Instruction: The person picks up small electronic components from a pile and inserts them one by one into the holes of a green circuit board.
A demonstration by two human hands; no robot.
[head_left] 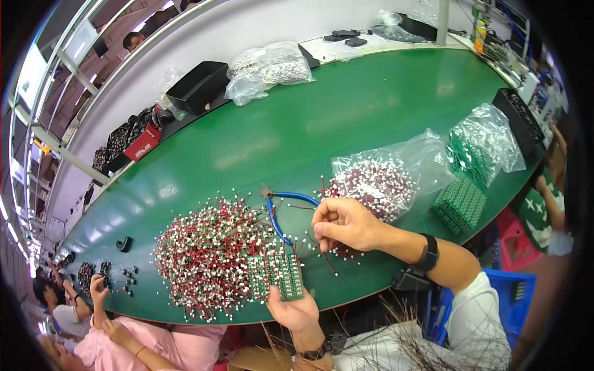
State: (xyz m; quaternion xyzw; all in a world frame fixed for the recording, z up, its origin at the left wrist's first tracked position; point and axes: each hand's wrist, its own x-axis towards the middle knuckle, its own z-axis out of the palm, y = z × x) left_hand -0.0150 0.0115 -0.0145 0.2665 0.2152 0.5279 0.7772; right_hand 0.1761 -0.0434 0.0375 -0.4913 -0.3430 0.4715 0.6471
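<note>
A green circuit board panel (286, 281) with rows of small parts and red wires is held at its near edge by my left hand (296, 312), palm up. Over the table to its upper right is my right hand (348, 224), its fingers pinched; whatever they hold is too small to make out. Thin red wires with white connectors lie just below that hand. Left of the panel, and touching it, spreads a large pile of red wires with white connectors (207, 260). Blue-handled cutters (274, 216) lie beyond the panel, handles apart, partly behind my right hand.
An open clear bag of red-wired connectors (377, 185) lies beyond my right hand. To its right are stacked green boards (459, 204) and a plastic bag (492, 139). A black bin (198, 86) and bagged white parts (272, 65) line the far edge. A pink-clothed co-worker (142, 343) sits at left.
</note>
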